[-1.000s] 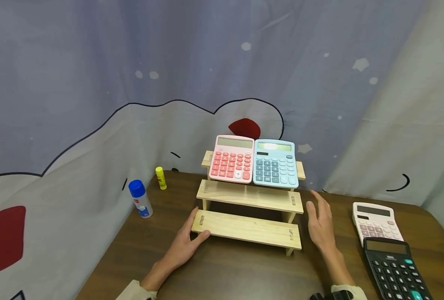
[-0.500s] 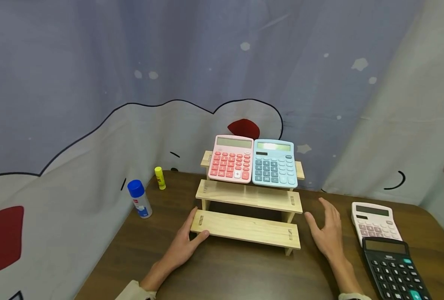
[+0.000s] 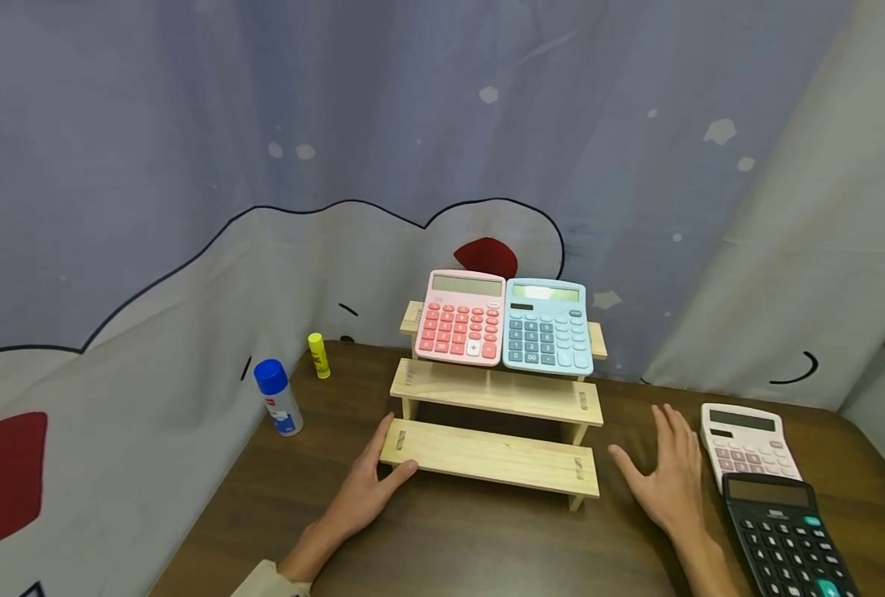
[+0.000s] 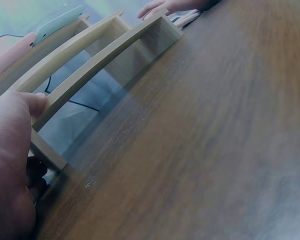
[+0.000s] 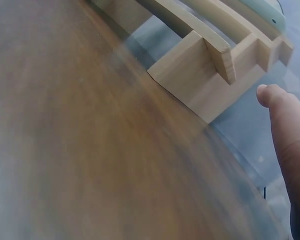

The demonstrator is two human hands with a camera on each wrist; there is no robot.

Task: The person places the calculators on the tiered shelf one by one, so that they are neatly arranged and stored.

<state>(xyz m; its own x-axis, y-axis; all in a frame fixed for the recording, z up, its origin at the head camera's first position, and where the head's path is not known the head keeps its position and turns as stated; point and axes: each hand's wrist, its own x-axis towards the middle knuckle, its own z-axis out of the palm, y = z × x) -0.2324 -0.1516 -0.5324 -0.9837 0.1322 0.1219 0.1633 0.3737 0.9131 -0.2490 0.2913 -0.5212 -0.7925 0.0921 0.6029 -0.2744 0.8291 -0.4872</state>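
A three-step wooden stand stands on the table, its top step bearing a pink calculator and a light blue calculator side by side. My left hand grips the left end of the lowest step. In the left wrist view the thumb lies on the board's edge and fingers go behind the side panel. Between the stand and a white calculator, my right hand holds nothing, fingers extended and thumb spread. The right wrist view shows its thumb apart from the stand's side.
A black calculator lies at the right, overlapping the white calculator's lower edge. To the left stand a bottle with a blue cap and a small yellow tube. A patterned curtain hangs behind the brown table.
My right hand has moved right, away from the stand and toward the white calculator, its fingers spreading. My left hand, the stand and the calculators have stayed in place.
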